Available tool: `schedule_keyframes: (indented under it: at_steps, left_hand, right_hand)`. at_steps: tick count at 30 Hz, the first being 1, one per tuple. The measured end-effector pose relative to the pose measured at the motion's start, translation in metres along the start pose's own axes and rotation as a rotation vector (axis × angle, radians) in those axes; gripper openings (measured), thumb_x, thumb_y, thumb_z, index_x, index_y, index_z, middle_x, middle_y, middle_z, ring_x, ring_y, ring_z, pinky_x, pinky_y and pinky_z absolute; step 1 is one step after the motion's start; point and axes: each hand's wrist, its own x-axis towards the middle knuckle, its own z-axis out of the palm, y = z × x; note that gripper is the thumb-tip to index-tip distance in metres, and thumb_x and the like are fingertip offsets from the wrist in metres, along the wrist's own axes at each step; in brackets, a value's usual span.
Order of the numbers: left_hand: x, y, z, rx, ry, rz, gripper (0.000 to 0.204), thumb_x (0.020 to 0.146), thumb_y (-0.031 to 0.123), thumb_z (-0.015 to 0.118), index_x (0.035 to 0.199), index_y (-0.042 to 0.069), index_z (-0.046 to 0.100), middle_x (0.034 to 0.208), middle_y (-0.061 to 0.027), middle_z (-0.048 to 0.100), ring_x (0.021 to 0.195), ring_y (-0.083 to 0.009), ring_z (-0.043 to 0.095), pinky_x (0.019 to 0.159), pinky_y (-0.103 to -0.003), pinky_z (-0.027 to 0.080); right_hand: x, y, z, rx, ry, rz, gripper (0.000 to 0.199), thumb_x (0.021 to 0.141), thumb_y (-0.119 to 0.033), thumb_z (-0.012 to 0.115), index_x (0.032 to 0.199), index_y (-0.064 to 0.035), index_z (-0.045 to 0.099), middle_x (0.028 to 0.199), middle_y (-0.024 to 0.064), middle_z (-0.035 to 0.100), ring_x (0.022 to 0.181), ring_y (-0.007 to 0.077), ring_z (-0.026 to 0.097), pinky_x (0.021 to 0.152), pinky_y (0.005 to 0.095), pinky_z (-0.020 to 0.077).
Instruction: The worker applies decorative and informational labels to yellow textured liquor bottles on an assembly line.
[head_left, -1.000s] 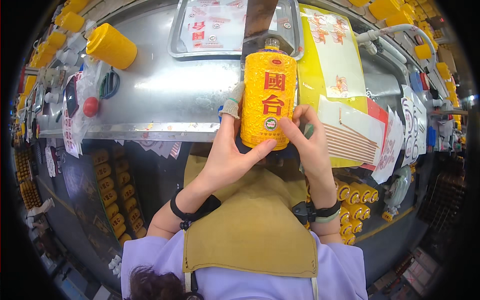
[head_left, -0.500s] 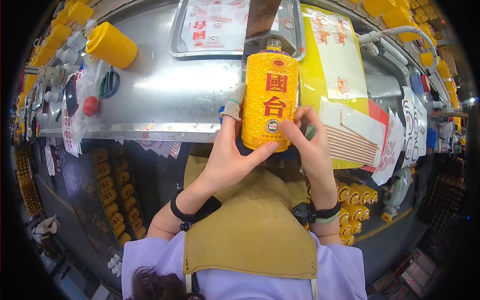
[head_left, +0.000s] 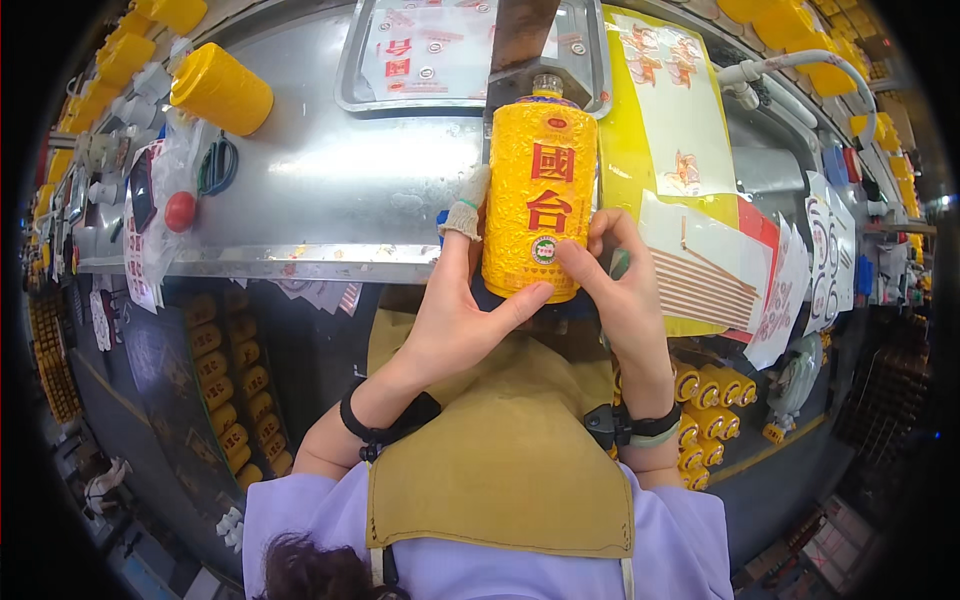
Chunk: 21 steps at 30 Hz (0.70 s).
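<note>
A yellow bottle [head_left: 541, 170] with a rough, embossed surface and red characters is held upright in front of me, its clear glass neck pointing away. My left hand [head_left: 455, 305] grips its left side, thumb on the lower front; a pale cloth cover wraps one finger. My right hand [head_left: 622, 270] holds the lower right side, with the thumb pressed beside a small round green-and-white sticker [head_left: 543, 250]. The other fingers of both hands are partly hidden by the bottle.
On the metal bench lie a steel tray [head_left: 425, 100] with printed sheets, dark-handled scissors [head_left: 217, 165], a red ball [head_left: 180, 211] and another yellow bottle [head_left: 222, 90]. At right are a yellow sheet [head_left: 625, 130] and striped label strips [head_left: 700, 275]. Yellow bottles [head_left: 715, 390] stand in rows below.
My right thumb has shifted very slightly on the bottle near the round sticker. Both hands keep their hold and the bottle stays nearly in place.
</note>
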Motion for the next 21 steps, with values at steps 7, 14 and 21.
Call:
schedule_keyframes:
  at_steps: [7, 14, 21]
  left_hand:
    - [-0.0005, -0.0007, 0.0004, 0.02, -0.004, -0.003, 0.094, 0.089, 0.005, 0.077, 0.16, -0.002, 0.017, 0.152, -0.0169, 0.044, 0.142, -0.0258, 0.045, 0.118, -0.041, 0.037]
    - [0.0005, 0.0007, 0.0006, -0.013, 0.005, 0.018, 0.093, 0.09, 0.006, 0.077, 0.16, -0.002, 0.016, 0.153, -0.017, 0.043, 0.142, -0.0257, 0.045, 0.118, -0.041, 0.037]
    - [0.0005, 0.0008, -0.0023, -0.026, -0.054, -0.053, 0.098, 0.09, 0.001, 0.074, 0.164, 0.001, 0.009, 0.166, -0.0158, 0.025, 0.154, -0.0272, 0.027, 0.125, -0.042, 0.023]
  right_hand:
    - [0.0003, -0.0016, -0.0008, -0.001, -0.007, 0.01, 0.035, 0.09, -0.018, 0.083, 0.102, -0.0078, 0.052, 0.087, -0.0049, 0.042, 0.082, 0.0057, 0.04, 0.071, 0.0199, 0.0361]
    - [0.0021, -0.0053, -0.0039, -0.003, -0.014, 0.058, 0.031, 0.092, -0.019, 0.08, 0.099, -0.0073, 0.053, 0.088, -0.0045, 0.041, 0.085, 0.0075, 0.039, 0.077, 0.0221, 0.0362]
    - [0.0037, -0.0004, -0.0035, -0.033, -0.015, 0.015, 0.032, 0.091, -0.018, 0.081, 0.099, -0.0071, 0.052, 0.087, -0.0044, 0.041, 0.084, 0.0071, 0.039, 0.076, 0.0216, 0.0367]
